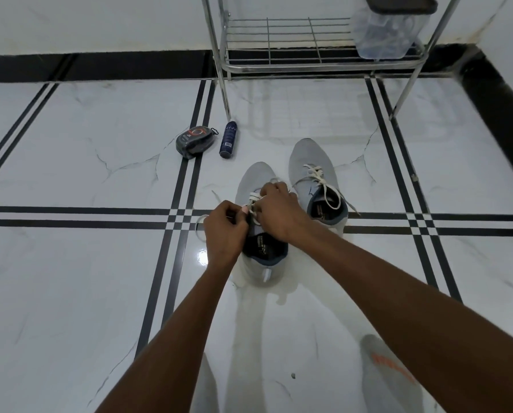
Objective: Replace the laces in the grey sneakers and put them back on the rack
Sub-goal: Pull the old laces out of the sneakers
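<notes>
While both hands work over the near grey sneaker (256,180), the left hand (224,226) has its fingers curled, pinching the white lace (252,201) at the eyelets. The right hand (279,210) also grips the lace with bent fingers, just beside the left. A loop of this lace lies on the floor (70,263) left of the shoe. The second grey sneaker (311,165) stands just right of the first, laced loosely. The metal rack (308,65) stands beyond them. A black case (192,141) and a dark bottle (227,140) lie near the rack's leg.
</notes>
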### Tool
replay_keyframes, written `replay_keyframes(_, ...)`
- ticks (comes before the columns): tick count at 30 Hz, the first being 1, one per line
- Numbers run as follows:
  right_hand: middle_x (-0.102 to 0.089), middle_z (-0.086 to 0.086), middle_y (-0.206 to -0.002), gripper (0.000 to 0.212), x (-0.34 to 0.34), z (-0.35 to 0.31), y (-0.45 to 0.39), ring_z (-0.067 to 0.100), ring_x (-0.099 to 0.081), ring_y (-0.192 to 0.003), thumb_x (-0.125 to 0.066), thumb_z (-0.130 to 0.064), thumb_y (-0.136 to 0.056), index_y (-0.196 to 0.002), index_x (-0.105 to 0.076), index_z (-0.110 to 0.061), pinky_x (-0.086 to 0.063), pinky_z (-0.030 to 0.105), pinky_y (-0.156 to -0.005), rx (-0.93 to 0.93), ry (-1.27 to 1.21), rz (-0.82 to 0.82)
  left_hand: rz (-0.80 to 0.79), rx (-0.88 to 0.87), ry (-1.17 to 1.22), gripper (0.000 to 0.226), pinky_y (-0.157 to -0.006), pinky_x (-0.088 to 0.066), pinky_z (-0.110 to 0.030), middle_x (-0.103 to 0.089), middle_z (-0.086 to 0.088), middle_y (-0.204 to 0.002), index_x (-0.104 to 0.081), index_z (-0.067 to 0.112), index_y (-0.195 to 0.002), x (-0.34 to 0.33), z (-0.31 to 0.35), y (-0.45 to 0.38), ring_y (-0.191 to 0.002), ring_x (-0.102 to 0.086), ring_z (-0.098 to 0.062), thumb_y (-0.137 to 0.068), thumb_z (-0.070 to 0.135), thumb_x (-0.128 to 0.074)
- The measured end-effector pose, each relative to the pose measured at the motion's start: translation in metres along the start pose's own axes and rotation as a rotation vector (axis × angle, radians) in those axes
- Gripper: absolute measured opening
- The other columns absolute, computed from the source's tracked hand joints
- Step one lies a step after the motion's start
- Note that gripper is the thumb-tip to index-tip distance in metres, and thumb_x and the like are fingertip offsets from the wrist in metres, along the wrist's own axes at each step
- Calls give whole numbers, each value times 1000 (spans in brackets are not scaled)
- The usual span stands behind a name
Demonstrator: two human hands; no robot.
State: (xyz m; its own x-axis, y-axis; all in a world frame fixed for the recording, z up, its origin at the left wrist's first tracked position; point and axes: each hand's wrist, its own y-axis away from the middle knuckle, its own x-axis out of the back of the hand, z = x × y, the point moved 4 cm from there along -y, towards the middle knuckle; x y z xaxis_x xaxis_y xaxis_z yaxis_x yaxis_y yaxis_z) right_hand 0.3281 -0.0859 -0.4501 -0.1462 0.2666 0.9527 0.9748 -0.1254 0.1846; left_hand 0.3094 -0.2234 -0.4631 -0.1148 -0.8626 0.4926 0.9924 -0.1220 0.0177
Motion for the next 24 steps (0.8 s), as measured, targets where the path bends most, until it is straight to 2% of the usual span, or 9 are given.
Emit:
replay_keyframes(4,-42,11,-139,32,14,23,-5,36,-33,-127,-50,-29,-101,-123,-65,-12,-39,44,-102,-14,-58,33,9,0,-18,16,-61,-41,-2,-69,5,-75,-68,12,-84,1,3,2,-70,-63,-2,-94,24,-68)
replay_keyframes(9,-42,9,-142,37,2,4,-3,35,-27,-136,-56,-35,-97,-129,-59,-16,-33,47,-108,30,-70,-47,-3,-12,-6,13,-62,-43,-5,-70,5,-74,-69,11,-84,-1,1,2,-72,-64,0,-93,20,-68)
replay_keyframes(13,-46,9,-137,28,0,3,-1,34,-33,-132,-56,-32,-97,-117,-65,-15,-36,48,-106,51,-36,12,-1,-14,-6,14,-62,-44,-5,-69,7,-74,-69,12,-83,-1,-1,2,-73,-64,2,-93,23,-69)
replay_keyframes(16,-46,11,-135,30,6,4,3,35,-36,-129,-51,-30,-98,-119,-64,-13,-38,46,-103,71,-61,23,0,-9,-17,15,-61,-43,-6,-69,6,-73,-67,13,-82,-1,-1,2,-72,-63,-1,-93,24,-69)
replay_keyframes(17,-46,13,-134,29,13,11,2,36,-39,-126,-50,-27,-98,-119,-63,-11,-41,46,-101,14,-127,116,5,2,-19,16,-60,-43,-6,-69,4,-73,-67,13,-82,0,-1,1,-70,-64,-4,-93,24,-68)
replay_keyframes(19,-43,18,-133,28,39,44,0,38,-43,-122,-48,-20,-99,-121,-59,-7,-44,46,-98,-282,-342,368,14,28,-22,17,-58,-42,-6,-69,2,-74,-66,11,-83,3,-3,0,-68,-63,-7,-94,24,-66)
replay_keyframes(20,-40,19,-135,29,49,60,2,38,-42,-123,-49,-20,-100,-125,-56,-8,-44,46,-99,-406,-430,438,21,31,-29,16,-58,-42,-6,-68,1,-76,-66,10,-85,5,-3,0,-69,-63,-7,-95,23,-65)
replay_keyframes(22,-32,18,-142,45,57,70,4,38,-39,-126,-58,-30,-98,-137,-47,-11,-43,47,-102,-419,-471,386,27,17,-46,13,-60,-43,-9,-67,2,-82,-66,11,-91,7,-4,3,-75,-63,-10,-95,23,-64)
replay_keyframes(24,-41,19,-139,66,54,57,6,36,-46,-125,-68,-40,-91,-141,-41,-7,-44,42,-100,-317,-432,262,14,-51,-77,13,-68,-45,-17,-66,2,-91,-64,14,-99,3,-1,2,-82,-63,-14,-95,26,-63)
